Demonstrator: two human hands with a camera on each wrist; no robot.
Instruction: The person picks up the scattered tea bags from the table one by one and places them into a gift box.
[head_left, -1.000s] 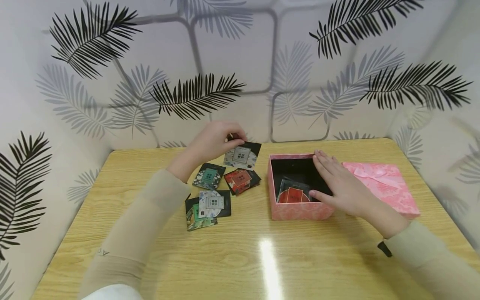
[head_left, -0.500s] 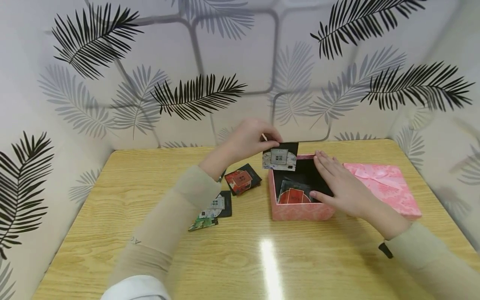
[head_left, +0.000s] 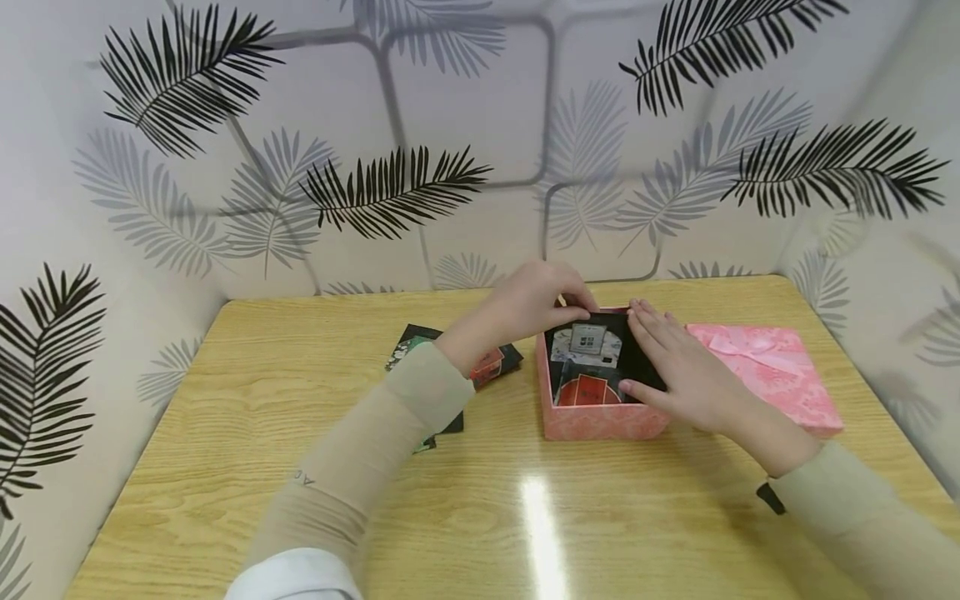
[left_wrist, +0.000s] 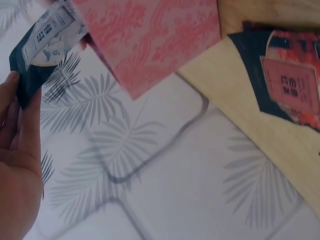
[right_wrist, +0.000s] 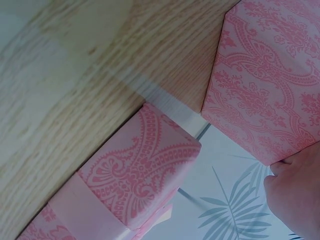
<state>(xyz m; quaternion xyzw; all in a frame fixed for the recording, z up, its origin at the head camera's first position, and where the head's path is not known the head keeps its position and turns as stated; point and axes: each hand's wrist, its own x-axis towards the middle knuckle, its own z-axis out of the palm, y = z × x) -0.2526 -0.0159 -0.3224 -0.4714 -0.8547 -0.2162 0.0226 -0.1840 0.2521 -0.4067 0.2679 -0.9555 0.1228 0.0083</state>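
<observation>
In the head view, my left hand (head_left: 536, 300) pinches the black top edge of a flat sachet (head_left: 587, 342) with a grey label. That sachet hangs upright inside the open pink box (head_left: 607, 423), above a red-labelled sachet (head_left: 583, 390). The left wrist view shows thumb and fingers on the dark end of the grey-labelled sachet (left_wrist: 47, 40), beside the box wall (left_wrist: 155, 45). Across the box's right side rests my right hand (head_left: 682, 367), fingers straight and thumb near the front rim. The right wrist view catches part of this hand (right_wrist: 295, 195) at a box corner.
Left of the box lie several more sachets, among them a red one (head_left: 498, 367) and a green one (head_left: 412, 337), partly hidden by my left arm. The pink lid (head_left: 787, 375) with a ribbon bow lies right of the box. A patterned wall backs the wooden table (head_left: 247, 375).
My left hand has carried the grey-labelled sachet rightward from the loose sachets, then down into the box. My right hand has stayed on the box.
</observation>
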